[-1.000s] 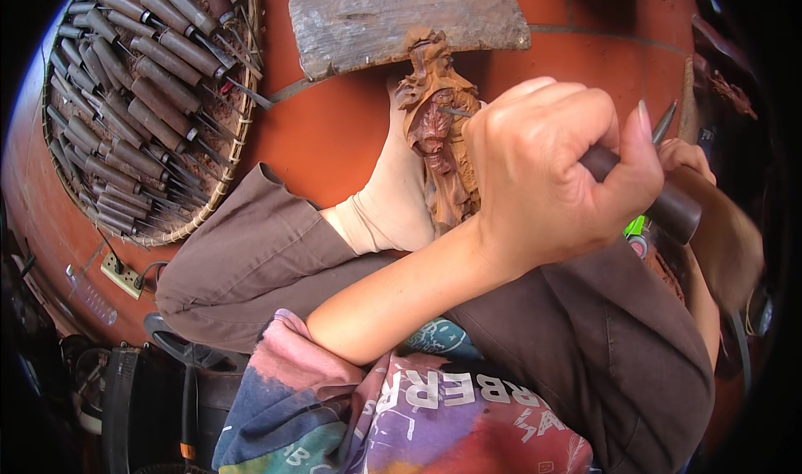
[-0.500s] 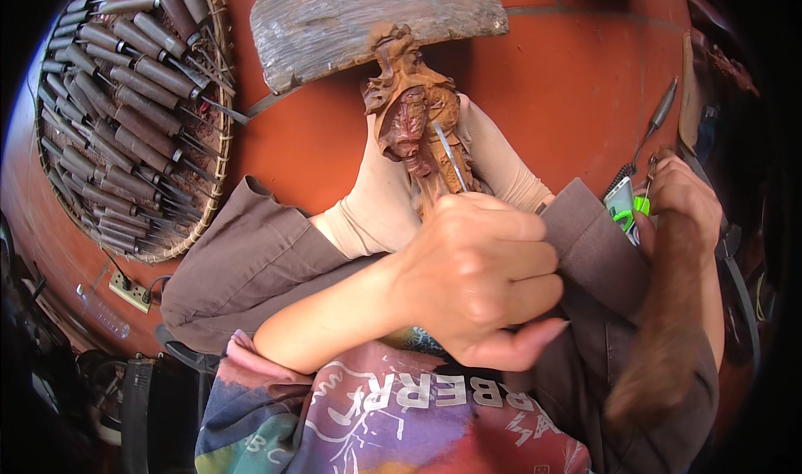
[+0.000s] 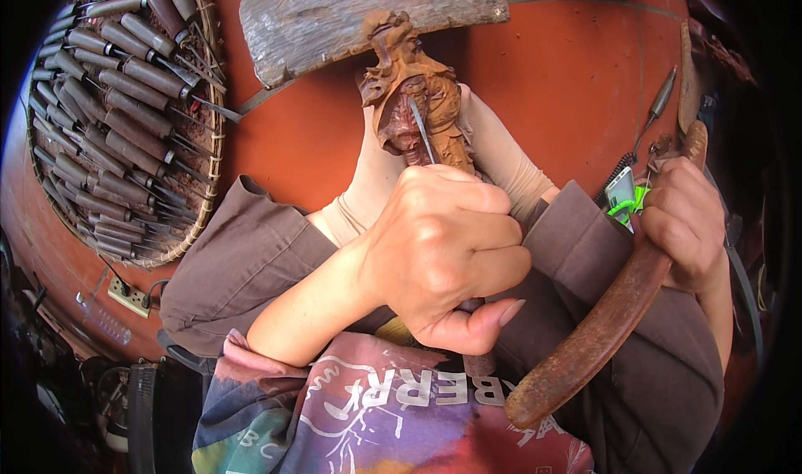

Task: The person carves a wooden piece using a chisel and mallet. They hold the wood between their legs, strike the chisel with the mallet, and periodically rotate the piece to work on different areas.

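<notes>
A brown wood carving [image 3: 386,65] with deep relief lies between my feet, its far end against a worn wooden board. My left hand [image 3: 443,244] is closed around a carving chisel [image 3: 423,130]. The thin steel blade points away from me, with its tip at the carved hollow in the middle of the piece. The handle end shows below my thumb, over my shirt. Off to the right, my right hand [image 3: 687,215] grips a long, slightly curved wooden club [image 3: 597,328] near its upper end. The club's thick end hangs toward me, apart from the chisel handle.
A round woven basket [image 3: 219,144] full of wooden-handled chisels stands at the left. Beyond the carving lies the grey wooden board [image 3: 334,23] on red floor tiles [image 3: 568,90]. A power strip [image 3: 129,295] is at lower left. A phone-like device [image 3: 619,186] and corded handpiece [image 3: 663,96] lie at right.
My left hand and the chisel have shifted left and slightly away from me, the tip going from the carving's right part to its middle. The club, blurred before, has turned and shows sharply.
</notes>
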Action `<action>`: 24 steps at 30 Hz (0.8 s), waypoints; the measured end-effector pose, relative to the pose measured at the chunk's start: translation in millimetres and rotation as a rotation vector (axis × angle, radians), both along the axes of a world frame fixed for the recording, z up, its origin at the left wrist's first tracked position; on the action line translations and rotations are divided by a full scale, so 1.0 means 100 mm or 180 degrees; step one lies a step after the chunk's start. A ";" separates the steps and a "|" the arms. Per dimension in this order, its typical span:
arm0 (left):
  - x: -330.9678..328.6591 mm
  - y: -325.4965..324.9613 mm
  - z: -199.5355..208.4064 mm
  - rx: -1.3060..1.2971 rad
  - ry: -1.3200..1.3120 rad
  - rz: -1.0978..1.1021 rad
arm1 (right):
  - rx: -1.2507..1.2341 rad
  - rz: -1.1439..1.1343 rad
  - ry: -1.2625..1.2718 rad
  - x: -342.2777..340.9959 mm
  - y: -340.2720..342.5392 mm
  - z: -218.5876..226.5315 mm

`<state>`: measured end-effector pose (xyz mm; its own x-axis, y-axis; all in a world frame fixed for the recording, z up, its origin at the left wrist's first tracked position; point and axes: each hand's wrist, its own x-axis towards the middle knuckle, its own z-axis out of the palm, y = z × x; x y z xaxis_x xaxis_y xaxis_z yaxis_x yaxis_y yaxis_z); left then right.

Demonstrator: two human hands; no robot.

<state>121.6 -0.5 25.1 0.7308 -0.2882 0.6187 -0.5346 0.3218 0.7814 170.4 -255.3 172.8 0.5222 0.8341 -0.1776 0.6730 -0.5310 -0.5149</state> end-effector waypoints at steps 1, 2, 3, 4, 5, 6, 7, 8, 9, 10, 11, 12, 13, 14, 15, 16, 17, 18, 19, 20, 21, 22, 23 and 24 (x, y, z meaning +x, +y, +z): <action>-0.02 0.00 0.00 -0.0007 0.0075 0.0030 | 0.0018 0.0026 -0.0001 0.01 0.00 -0.03; -0.04 0.00 0.00 -0.0019 0.0151 0.0059 | 0.0033 0.0050 -0.0002 0.02 -0.01 -0.05; -0.08 0.00 0.03 -0.0062 0.0340 0.0087 | 0.0038 0.0074 0.0007 0.03 0.00 -0.07; -0.07 0.00 0.03 -0.0131 0.0404 0.0045 | 0.0001 0.0074 0.0009 0.03 0.02 -0.06; -0.06 0.00 0.02 -0.0199 0.0471 0.0006 | 0.0024 0.0129 -0.0157 0.02 0.03 -0.06; -0.01 0.02 0.01 -0.0249 0.0419 -0.0078 | 0.0048 0.0184 -0.0322 0.00 0.05 -0.06; -0.03 0.02 0.02 -0.0274 0.0480 -0.0045 | 0.0163 0.0232 -0.0472 0.00 0.06 -0.07; -0.05 0.03 0.02 -0.0297 0.0545 -0.0006 | 0.0282 0.0282 -0.0621 0.00 0.06 -0.08; -0.17 -0.01 0.02 -0.0309 0.0725 0.0141 | 0.0478 0.0317 -0.0752 0.00 0.05 -0.11; -0.17 -0.05 0.03 -0.0339 0.0762 0.0233 | 0.0507 0.0343 -0.0887 0.01 0.06 -0.09; -0.17 -0.09 0.04 -0.0366 0.0808 0.0326 | 0.0538 0.0368 -0.1016 0.02 0.07 -0.08; -0.12 -0.13 0.05 -0.0379 0.0721 0.0385 | 0.0437 0.0397 -0.1138 0.04 0.09 -0.06; -0.08 -0.15 0.05 -0.0319 0.0639 0.0403 | 0.0443 0.0441 -0.1225 0.06 0.09 -0.05; -0.04 -0.16 0.05 -0.0264 0.0555 0.0423 | 0.0448 0.0485 -0.1315 0.08 0.09 -0.03; -0.02 -0.16 0.05 -0.0149 0.0484 0.0395 | 0.0544 0.0542 -0.1361 0.09 0.06 0.00; -0.02 -0.17 0.05 -0.0077 0.0473 0.0415 | 0.0557 0.0564 -0.1427 0.10 0.05 0.00; -0.02 -0.18 0.05 -0.0009 0.0457 0.0428 | 0.0563 0.0581 -0.1499 0.12 0.04 0.01; -0.01 -0.18 0.04 0.0056 0.0440 0.0435 | 0.0458 0.0547 -0.1605 0.12 0.06 0.01; -0.02 -0.17 0.04 0.0116 0.0463 0.0425 | 0.0426 0.0538 -0.1603 0.13 0.04 0.00; -0.02 -0.15 0.03 0.0176 0.0495 0.0403 | 0.0397 0.0537 -0.1602 0.15 0.02 0.00; -0.04 -0.13 0.03 0.0237 0.0540 0.0389 | 0.0419 0.0562 -0.1501 0.18 -0.02 0.02; -0.06 -0.11 0.02 0.0265 0.0591 0.0340 | 0.0419 0.0552 -0.1506 0.19 -0.04 0.01; -0.05 -0.10 0.04 0.0280 0.0611 0.0366 | 0.0430 0.0542 -0.1519 0.20 -0.05 -0.01; -0.06 -0.10 0.06 0.0305 0.0636 0.0396 | 0.0452 0.0533 -0.1528 0.20 -0.06 -0.03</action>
<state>115.8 -10.0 31.6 0.8694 -0.2387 0.4327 -0.3974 0.1826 0.8993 190.9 -261.3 169.4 0.3745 0.9116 0.1696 0.9204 -0.3433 -0.1868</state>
